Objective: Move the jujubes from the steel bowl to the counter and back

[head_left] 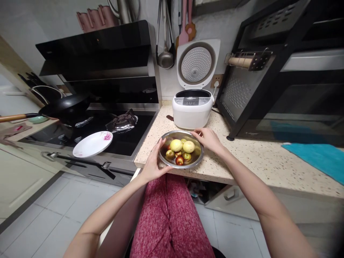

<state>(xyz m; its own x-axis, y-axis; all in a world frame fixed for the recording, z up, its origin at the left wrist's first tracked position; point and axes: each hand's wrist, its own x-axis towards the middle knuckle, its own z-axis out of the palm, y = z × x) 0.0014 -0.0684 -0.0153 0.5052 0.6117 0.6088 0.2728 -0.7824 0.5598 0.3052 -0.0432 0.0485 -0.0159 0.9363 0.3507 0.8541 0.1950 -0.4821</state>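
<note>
A shallow metal bowl (198,151) rests on the speckled countertop near its front edge. Inside lie two larger pale yellow round fruits (176,145) and several smaller red-brown and greenish ones that look like jujubes (179,161). My left hand (153,163) grips the bowl's left side, thumb along the front rim and fingers up the side. At the right rear, my right hand (208,139) holds the rim, its fingertips at the edge. Directly behind the bowl stands a white rice cooker (192,113) with its lid (197,64) raised.
Left of the counter is a black gas stove (145,125) with a wok (66,105); a floral white plate (92,144) sits at its front edge. A black rack (258,96) with an oven stands right, near a turquoise cloth (317,159). A drawer (225,200) below stands open.
</note>
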